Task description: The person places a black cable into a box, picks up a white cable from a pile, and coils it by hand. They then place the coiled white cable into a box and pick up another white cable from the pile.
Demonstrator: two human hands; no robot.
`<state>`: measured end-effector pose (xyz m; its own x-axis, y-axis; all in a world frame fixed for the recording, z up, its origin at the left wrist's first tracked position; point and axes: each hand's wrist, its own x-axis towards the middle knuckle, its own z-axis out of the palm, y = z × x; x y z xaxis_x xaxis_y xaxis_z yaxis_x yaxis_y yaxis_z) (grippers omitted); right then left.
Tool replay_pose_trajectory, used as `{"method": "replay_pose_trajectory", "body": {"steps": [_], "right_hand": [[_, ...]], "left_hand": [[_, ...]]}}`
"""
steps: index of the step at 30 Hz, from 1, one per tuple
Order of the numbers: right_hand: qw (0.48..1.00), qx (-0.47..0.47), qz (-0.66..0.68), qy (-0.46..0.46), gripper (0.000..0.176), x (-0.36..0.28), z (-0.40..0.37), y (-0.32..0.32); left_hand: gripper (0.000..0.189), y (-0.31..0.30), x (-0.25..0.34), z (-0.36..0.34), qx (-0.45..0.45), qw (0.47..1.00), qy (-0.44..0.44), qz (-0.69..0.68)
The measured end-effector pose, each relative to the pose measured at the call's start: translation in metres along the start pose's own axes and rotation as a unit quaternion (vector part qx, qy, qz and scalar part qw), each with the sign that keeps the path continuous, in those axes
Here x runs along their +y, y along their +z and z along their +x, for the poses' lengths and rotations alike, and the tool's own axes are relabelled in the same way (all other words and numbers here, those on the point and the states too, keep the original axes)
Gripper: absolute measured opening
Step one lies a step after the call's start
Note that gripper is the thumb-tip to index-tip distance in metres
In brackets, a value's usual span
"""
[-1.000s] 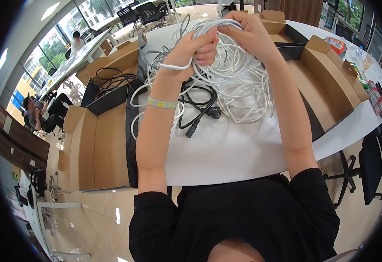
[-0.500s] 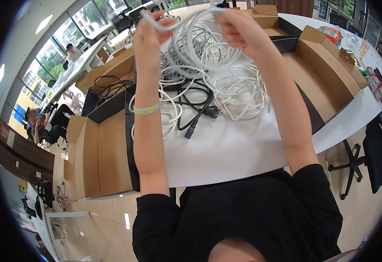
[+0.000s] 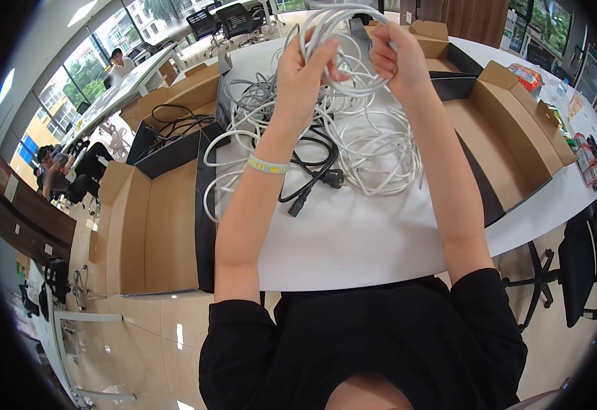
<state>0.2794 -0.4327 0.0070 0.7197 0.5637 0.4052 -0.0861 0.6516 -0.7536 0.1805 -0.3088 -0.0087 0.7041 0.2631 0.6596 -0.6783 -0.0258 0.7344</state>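
Note:
Over the far part of the table, a looped coil of white cable (image 3: 345,89) is held up between both hands. My left hand (image 3: 302,80) is closed around the coil's left side. On the opposite side, my right hand (image 3: 406,66) grips the loops with its fingers curled in. Beneath them lies a tangled pile of grey cables (image 3: 246,96) and white ones. A looser white cable bundle (image 3: 384,160) rests below my right hand. Nearer to me is a black power cord (image 3: 322,160) with its plug showing.
At left stands an open cardboard box (image 3: 169,232), with a smaller box (image 3: 149,162) of black cables behind it. Another open box (image 3: 493,130) stands at right, and one more (image 3: 442,63) farther back. Snack packets (image 3: 525,76) lie at the table's right edge. Other people sit at far left.
My left hand has moved right and closed on the coil, bringing in the cable end it held out to the left. The loops are gathered tighter between my hands.

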Motion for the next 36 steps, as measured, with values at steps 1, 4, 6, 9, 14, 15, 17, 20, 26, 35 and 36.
{"method": "replay_pose_trajectory", "body": {"steps": [1,4,6,9,14,15,17,20,26,35,36], "right_hand": [[0.999,-0.007,-0.033,-0.011,0.022,0.003,-0.003,0.003],[0.997,-0.02,-0.062,-0.028,0.02,0.007,0.0,0.007],[0.999,0.003,-0.041,-0.026,0.024,0.007,0.001,0.007],[1.0,0.016,-0.001,0.004,0.026,0.004,0.002,0.006],[0.989,-0.04,0.128,0.058,0.025,0.001,0.005,-0.004],[0.982,-0.054,0.166,0.068,0.024,0.001,0.004,-0.004],[0.969,-0.08,0.223,0.072,0.025,0.002,0.006,-0.003],[0.963,-0.067,0.247,0.081,0.025,0.004,0.004,0.0],[0.974,-0.03,0.212,0.077,0.026,0.013,0.004,0.007],[0.998,-0.024,0.05,-0.034,0.022,0.008,-0.009,0.022],[0.998,-0.023,0.049,-0.037,0.022,0.006,-0.01,0.025]], "left_hand": [[0.034,0.001,0.003,-0.001,0.024,1.0,-0.006,-0.001],[0.041,-0.002,0.007,-0.003,0.028,0.998,-0.041,-0.026],[0.055,-0.001,0.003,-0.001,0.015,0.995,-0.027,-0.1],[0.057,-0.002,-0.001,0.002,-0.018,0.979,-0.049,-0.195],[0.063,-0.008,0.002,-0.001,-0.128,0.964,-0.094,-0.215],[0.066,-0.005,0.002,-0.002,-0.144,0.959,-0.095,-0.227],[0.073,0.002,0.004,-0.004,-0.176,0.964,-0.064,-0.188],[0.078,0.007,0.007,-0.005,-0.152,0.963,-0.069,-0.212],[0.084,0.024,0.011,-0.013,-0.098,0.985,0.019,-0.141],[0.079,0.017,-0.009,-0.021,-0.083,0.964,0.24,0.085],[0.079,0.016,-0.007,-0.021,-0.085,0.963,0.241,0.084]]}}
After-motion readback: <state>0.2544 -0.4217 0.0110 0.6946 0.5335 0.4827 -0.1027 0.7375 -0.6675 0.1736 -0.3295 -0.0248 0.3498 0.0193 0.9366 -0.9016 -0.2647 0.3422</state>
